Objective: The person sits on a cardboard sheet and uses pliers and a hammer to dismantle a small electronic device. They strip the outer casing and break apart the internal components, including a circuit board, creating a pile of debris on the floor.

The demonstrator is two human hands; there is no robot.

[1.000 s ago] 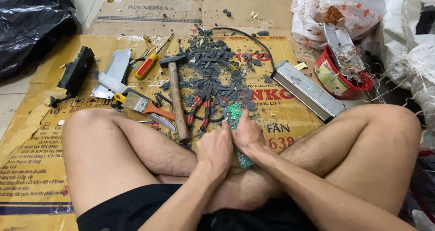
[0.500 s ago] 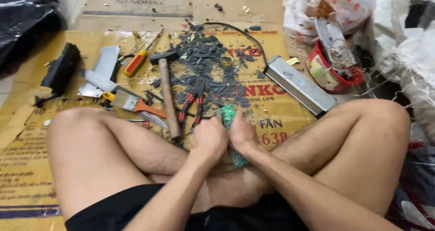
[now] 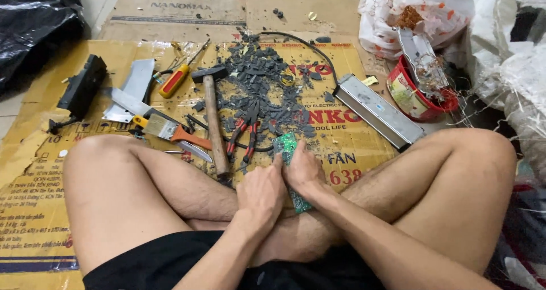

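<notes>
I sit cross-legged on flattened cardboard (image 3: pixel 34 210). Both hands grip a narrow green circuit board (image 3: pixel 286 145) over my crossed shins. My left hand (image 3: pixel 260 193) clasps its near part from the left; my right hand (image 3: pixel 302 170) covers its middle from the right. The board's far end sticks out beyond my fingers, and its near end shows below my right hand. Just past my hands lie red-handled pliers (image 3: pixel 242 136) and a wooden-handled hammer (image 3: pixel 213 119), beside a heap of dark grey broken pieces (image 3: pixel 261 85).
A long grey metal casing (image 3: pixel 378 111) lies to the right, with a red tub (image 3: pixel 418 91) of scrap and white bags (image 3: pixel 415 11) behind it. To the left lie an orange-handled screwdriver (image 3: pixel 173 81), a scraper (image 3: pixel 170 132), metal plates (image 3: pixel 133 88), a black box (image 3: pixel 82 88) and a black bag (image 3: pixel 34 23).
My hands stay clasped on the green board with only slight shifts of the fingers. The view has swung a little; the things on the cardboard have not moved.
</notes>
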